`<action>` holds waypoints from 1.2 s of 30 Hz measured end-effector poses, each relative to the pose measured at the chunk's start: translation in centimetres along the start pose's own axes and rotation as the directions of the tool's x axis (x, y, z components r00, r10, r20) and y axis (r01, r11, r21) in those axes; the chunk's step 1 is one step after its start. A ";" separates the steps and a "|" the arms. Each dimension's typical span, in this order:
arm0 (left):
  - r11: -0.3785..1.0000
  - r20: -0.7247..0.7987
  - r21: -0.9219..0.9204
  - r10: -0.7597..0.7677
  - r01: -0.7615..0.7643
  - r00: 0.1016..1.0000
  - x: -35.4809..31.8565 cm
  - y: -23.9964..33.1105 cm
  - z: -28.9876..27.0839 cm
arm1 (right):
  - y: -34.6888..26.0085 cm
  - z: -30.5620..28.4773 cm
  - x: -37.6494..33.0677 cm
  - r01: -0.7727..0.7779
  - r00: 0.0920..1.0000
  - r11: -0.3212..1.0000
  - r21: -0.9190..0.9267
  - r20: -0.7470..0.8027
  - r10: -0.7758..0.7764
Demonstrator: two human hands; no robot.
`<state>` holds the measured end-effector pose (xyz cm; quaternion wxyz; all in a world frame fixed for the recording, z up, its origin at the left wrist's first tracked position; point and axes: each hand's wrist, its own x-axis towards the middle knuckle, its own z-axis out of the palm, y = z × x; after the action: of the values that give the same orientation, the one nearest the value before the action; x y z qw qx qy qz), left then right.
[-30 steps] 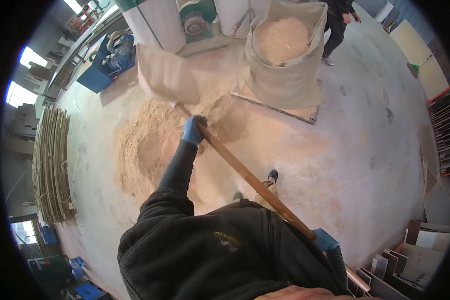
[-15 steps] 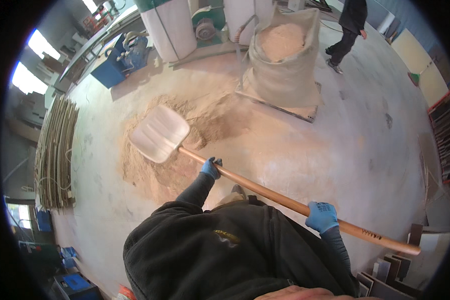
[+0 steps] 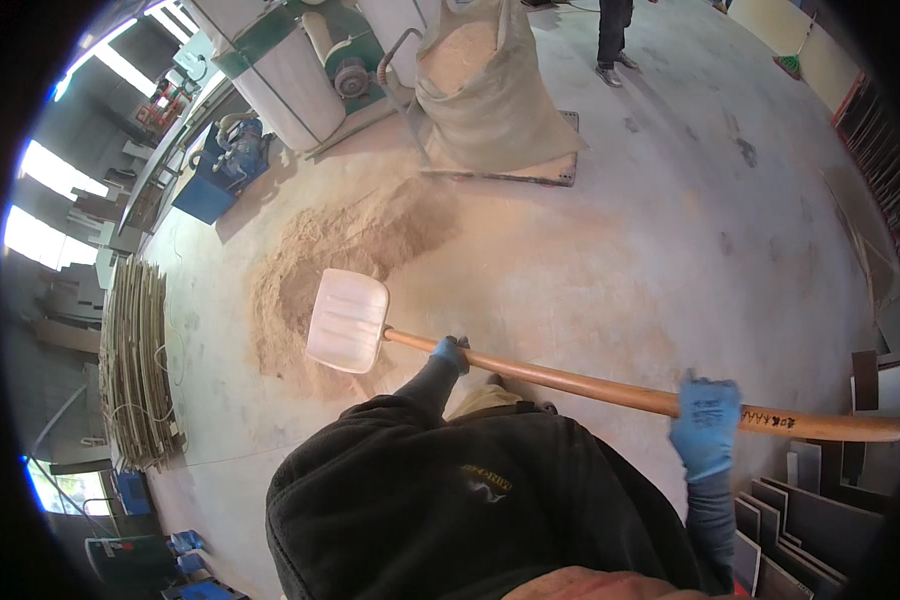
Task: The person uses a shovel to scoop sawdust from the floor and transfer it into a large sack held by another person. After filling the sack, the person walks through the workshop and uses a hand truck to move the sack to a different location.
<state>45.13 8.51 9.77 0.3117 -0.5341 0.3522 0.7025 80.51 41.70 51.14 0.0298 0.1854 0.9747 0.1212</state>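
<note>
A shovel with a broad pale blade and a long wooden handle lies across in front of me, blade to the left. My left hand, in a blue and dark glove, is closed round the handle near the blade. Toward the handle's far right end, my right hand, also in a blue glove, grips it. The blade looks bare on its upper side and is over the near edge of a sawdust heap on the floor. I cannot tell whether the blade touches it.
A big sack full of sawdust stands on a flat dolly beyond the heap. Behind are a dust extractor and a blue machine. Bundled wooden strips lie left; boards lean right. A person stands at the back.
The shovel has come nearer to me and its handle lies flatter across the view. My right hand has moved outward to the right. The person at the back has shifted, and my view has turned.
</note>
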 end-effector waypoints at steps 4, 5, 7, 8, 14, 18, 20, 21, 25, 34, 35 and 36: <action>0.997 -0.068 0.053 -0.052 0.056 0.996 0.0 -1.7 0.9 | 3.8 -2.0 -2.4 -0.019 0.984 0.992 -0.126 0.171 0.040; 0.996 -0.004 0.092 -0.013 0.013 1.000 0.1 -1.9 1.3 | 4.0 -2.0 -2.4 -0.017 0.989 0.993 -0.121 0.142 0.034; 0.996 0.001 0.048 -0.069 0.069 0.998 0.4 -2.1 1.8 | 3.7 -1.7 -2.3 -0.054 0.986 0.992 -0.113 0.152 0.071; 0.998 0.086 0.057 -0.035 0.030 0.996 0.7 -2.1 1.9 | 3.6 -1.3 -1.8 -0.041 0.995 0.994 -0.105 0.085 0.050; 0.998 0.054 -0.069 0.004 0.000 0.999 1.1 -3.7 0.0 | 5.2 0.6 -2.6 0.005 0.998 0.999 -0.052 0.066 -0.001; 0.995 -0.011 0.045 0.086 -0.085 0.996 0.1 -6.8 -2.4 | 7.8 3.1 -4.4 0.043 0.998 0.999 0.025 0.045 -0.044; 0.973 -0.017 0.158 0.174 -0.169 0.985 -0.6 -9.0 -3.2 | 9.7 4.8 -4.9 0.064 0.996 0.998 0.019 0.066 -0.065; 0.982 -0.001 0.085 0.171 -0.171 0.985 -0.9 -10.3 -3.3 | 10.7 5.7 -5.4 0.077 0.995 0.997 0.008 0.063 -0.078; 0.982 -0.070 -0.085 0.165 -0.171 0.984 -2.7 -15.8 -3.1 | 17.1 7.8 -5.9 0.105 0.991 0.994 -0.032 0.081 -0.103; 0.975 -0.160 -0.208 0.044 -0.077 0.986 -4.7 -24.1 -4.0 | 24.4 9.2 -6.8 0.159 0.986 0.987 -0.010 0.052 -0.158; 0.975 -0.155 -0.188 0.087 -0.116 0.984 -4.8 -24.5 -4.4 | 24.6 9.2 -6.9 0.204 0.979 0.979 0.025 0.010 -0.204; 0.971 -0.173 -0.201 0.093 -0.127 0.981 -4.7 -24.7 -4.7 | 24.4 9.4 -6.8 0.214 0.977 0.976 0.039 -0.014 -0.213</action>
<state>68.80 18.10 9.47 0.1841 -0.5992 0.3291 0.7062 96.43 63.35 48.20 0.0340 0.0797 0.9914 0.0984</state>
